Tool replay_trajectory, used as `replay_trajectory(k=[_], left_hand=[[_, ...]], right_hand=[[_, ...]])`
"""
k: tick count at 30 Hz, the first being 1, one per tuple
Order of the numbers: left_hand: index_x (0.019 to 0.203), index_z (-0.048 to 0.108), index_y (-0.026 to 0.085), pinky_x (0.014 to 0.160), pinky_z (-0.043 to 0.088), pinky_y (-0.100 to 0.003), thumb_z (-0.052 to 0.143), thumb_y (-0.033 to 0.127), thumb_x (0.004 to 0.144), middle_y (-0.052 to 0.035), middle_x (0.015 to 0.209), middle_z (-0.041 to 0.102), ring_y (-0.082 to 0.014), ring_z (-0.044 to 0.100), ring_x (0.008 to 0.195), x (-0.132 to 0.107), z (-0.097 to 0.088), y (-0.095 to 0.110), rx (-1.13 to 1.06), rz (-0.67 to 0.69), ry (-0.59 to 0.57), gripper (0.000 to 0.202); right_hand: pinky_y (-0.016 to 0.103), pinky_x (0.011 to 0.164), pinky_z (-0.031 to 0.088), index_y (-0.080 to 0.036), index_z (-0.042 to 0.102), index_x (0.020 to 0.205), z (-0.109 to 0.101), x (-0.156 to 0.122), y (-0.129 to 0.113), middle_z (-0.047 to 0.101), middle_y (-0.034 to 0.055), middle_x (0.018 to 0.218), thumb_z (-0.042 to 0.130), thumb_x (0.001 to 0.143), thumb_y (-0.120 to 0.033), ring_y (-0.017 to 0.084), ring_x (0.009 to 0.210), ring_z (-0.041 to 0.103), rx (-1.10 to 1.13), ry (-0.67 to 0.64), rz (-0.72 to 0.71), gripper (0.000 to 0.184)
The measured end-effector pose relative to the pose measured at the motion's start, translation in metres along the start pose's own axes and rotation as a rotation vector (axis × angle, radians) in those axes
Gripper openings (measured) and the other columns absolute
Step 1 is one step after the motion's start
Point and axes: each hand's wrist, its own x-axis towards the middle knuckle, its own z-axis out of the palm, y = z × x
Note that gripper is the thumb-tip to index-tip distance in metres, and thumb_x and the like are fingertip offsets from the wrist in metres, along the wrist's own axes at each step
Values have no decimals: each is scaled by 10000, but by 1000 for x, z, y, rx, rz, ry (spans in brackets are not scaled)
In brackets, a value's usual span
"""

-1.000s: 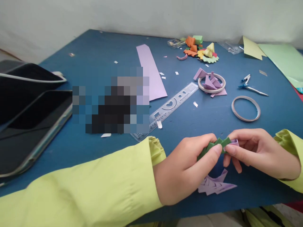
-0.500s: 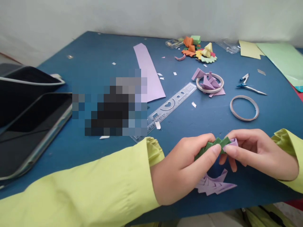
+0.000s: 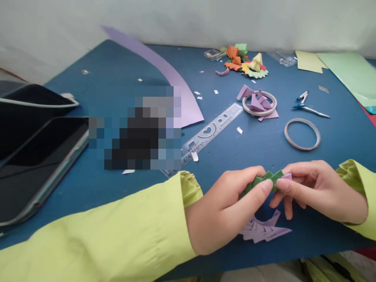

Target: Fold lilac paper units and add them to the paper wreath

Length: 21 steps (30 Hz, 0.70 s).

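Observation:
My left hand pinches a chain of folded green paper pieces between thumb and fingers, and its palm hides part of the chain. At the chain's right end my right hand is closed on a small folded purple paper piece, which touches the green folds. Most of the purple piece is covered by the fingers. Below both hands, on the blue table, lies a zigzag purple paper chain, partly behind my left hand.
A clear ruler, two tape rolls, folded purple pieces and a compass lie beyond the hands. Farther back are colourful paper folds and green sheets. A tablet is at left, near a purple strip.
The purple piece shows less beyond the green chain, now tighter against it. At the back, the purple strip's far end has lifted and curved to the left.

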Motion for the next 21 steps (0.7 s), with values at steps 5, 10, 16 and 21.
replay_trajectory(k=[5,10,16,21], left_hand=[[662,453,198,534,323,-208,418,271,952,77,561,448,-85,415,515,1,-1,-2,-14,-16,-25,301],[672,441,203,551,343,-208,410,320,949,71,568,453,-95,431,540,2,-1,-2,-15,-36,-26,302],[678,438,204,547,357,-221,407,324,942,64,566,468,-102,459,538,1,-1,0,5,-68,-25,292],[668,438,200,529,341,-242,418,324,944,71,523,475,-92,436,486,0,0,-4,63,0,3,304]], right_hand=[[150,454,453,-169,638,759,4,0,3,722,10,735,706,835,-311,78,506,633,20,74,0,175],[167,458,435,-162,660,757,0,-1,1,727,37,725,592,910,-424,100,559,663,-11,14,-8,312],[198,427,427,-139,630,819,-3,-1,3,740,84,801,464,972,-447,122,553,674,-96,-56,-51,382],[190,423,438,-162,600,743,2,-1,7,727,50,693,555,932,-402,117,497,652,-137,-13,-79,308]])
